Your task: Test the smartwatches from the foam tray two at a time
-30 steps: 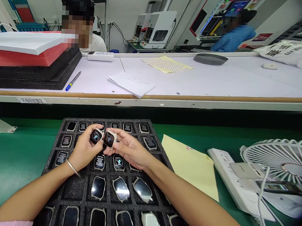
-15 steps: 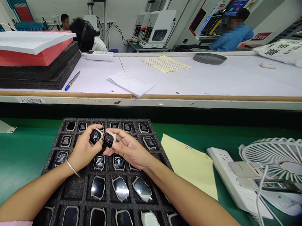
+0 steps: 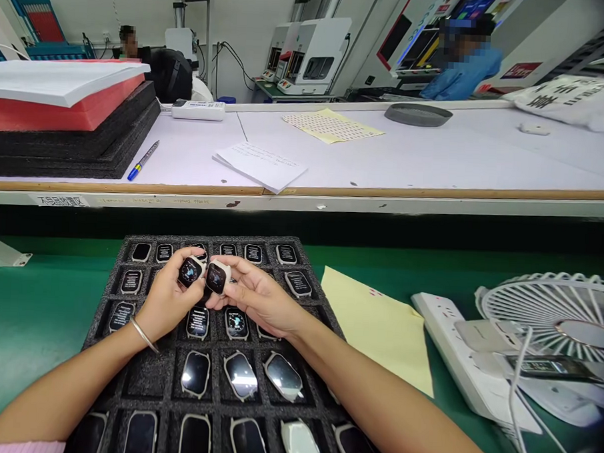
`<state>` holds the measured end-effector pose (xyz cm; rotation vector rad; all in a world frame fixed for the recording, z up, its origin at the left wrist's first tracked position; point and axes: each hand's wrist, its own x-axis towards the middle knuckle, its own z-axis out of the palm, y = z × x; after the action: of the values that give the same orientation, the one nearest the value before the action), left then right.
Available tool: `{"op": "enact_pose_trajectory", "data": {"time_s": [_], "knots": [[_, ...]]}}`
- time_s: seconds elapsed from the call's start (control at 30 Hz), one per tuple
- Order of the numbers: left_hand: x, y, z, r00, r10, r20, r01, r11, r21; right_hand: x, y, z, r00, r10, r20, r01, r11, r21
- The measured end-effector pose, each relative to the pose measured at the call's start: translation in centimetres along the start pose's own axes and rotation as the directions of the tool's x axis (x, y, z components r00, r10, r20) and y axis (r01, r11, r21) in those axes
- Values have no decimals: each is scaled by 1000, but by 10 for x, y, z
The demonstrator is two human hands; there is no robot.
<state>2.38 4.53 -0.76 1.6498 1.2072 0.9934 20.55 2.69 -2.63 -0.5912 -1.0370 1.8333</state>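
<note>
Above a black foam tray [image 3: 148, 383], my left hand [image 3: 171, 294] pinches a smartwatch [image 3: 190, 272] with no strap, its lit screen facing up. My right hand [image 3: 253, 294] grips a second smartwatch [image 3: 216, 277] by its pale case, its screen also lit. The two watches are held side by side, close together. Beneath them, several strapless watches sit in the tray's compartments, some with lit text or a dial, such as this lit watch [image 3: 236, 324], others dark, such as this dark watch [image 3: 195, 374]. My hands and forearms hide part of the tray.
Right of the tray lie a yellow sheet [image 3: 377, 330], a white power strip [image 3: 448, 326] and a white fan [image 3: 553, 311] with cables. A raised white shelf [image 3: 409, 164] holds foam sheets [image 3: 60, 142], a pen [image 3: 143, 161] and papers [image 3: 262, 164]. Co-workers sit beyond it.
My hands and the two watches keep almost the same pose; the whole view has shifted slightly. In the background, a dark-haired person by the left machine has changed posture.
</note>
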Motion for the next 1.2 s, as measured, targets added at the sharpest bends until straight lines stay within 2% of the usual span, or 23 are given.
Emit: {"op": "enact_pose_trajectory", "data": {"time_s": [0.33,0.47,0.6,0.7,1.2], "knots": [[0,-2,0,999,-9,44,10,1000,-26,0,0,0,999,-38,-7,38,998,-46],[3,1,0,997,-76,24,80,971,-226,1,-2,-2,997,24,-70,-24,1000,9],[2,4,0,978,-178,106,207,869,-449,4,-4,-4,986,59,-157,-46,995,90],[1,6,0,962,-229,148,272,796,-541,5,-5,-5,980,39,-197,-22,996,87],[1,6,0,966,-198,168,256,838,-481,3,-4,-5,976,-67,-209,38,990,-138]]}}
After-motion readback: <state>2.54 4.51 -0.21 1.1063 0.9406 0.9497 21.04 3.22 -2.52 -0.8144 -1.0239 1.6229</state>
